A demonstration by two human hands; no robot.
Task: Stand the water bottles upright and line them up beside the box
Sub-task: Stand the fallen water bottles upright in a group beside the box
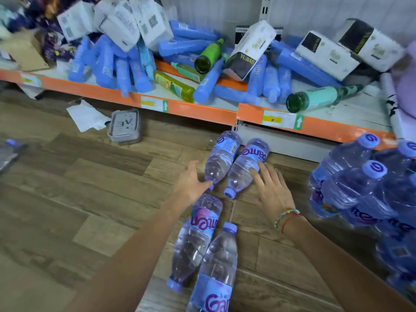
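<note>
Several clear water bottles with blue labels and caps lie on the wooden floor. Two lie side by side near the shelf base: the left one [221, 155] and the right one [246, 165]. Two more lie nearer me: one [195, 239] with its cap toward me and one [217, 266] with its cap pointing away. My left hand [191, 182] reaches with straight fingers, fingertips at the left far bottle's neck. My right hand [271, 188] is spread flat, fingertips touching the right far bottle's side. A small grey box [125, 127] sits on the floor to the left.
A shrink-wrapped pack of upright water bottles [364, 188] stands at the right. The low orange-edged shelf [189, 106] behind holds a jumble of blue bottles, green glass bottles and white cartons. Crumpled paper [86, 117] lies beside the grey box.
</note>
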